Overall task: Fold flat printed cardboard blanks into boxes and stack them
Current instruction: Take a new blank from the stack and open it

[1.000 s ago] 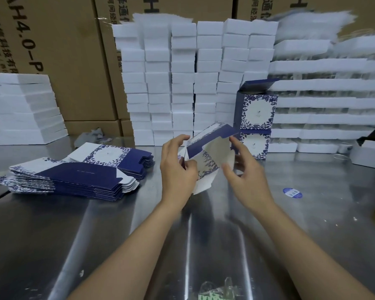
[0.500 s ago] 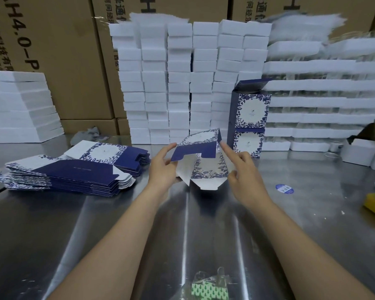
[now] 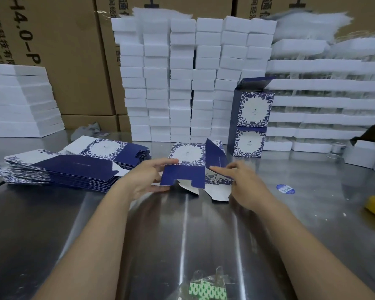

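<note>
Cartons (image 3: 69, 61) of brown board fill the back, and white foam blocks (image 3: 182, 83) stand in tall columns against them. The steel table (image 3: 204, 234) carries a pile of flat blanks (image 3: 74, 169) on the person's left. Two finished boxes (image 3: 251, 124) stand one on the other at the foot of the foam, the upper with its navy lid raised.

The half-folded box (image 3: 187, 154) sits low over the middle of the table, between the pile and the finished pair. Its floral face is turned up. Its long axis runs away from the person, with the open end and its loose navy and white flaps pointing back toward them.

The left hand (image 3: 145, 180) pinches the box's left edge, thumb (image 3: 169, 161) on the floral face and fingers curled beneath. The right hand (image 3: 247, 187) lays a straight forefinger (image 3: 219, 171) against the navy side panel. Its other fingers are blurred, so whether they clasp the card cannot be told.

A small blue sticker (image 3: 285, 189) lies right of the hands
</note>
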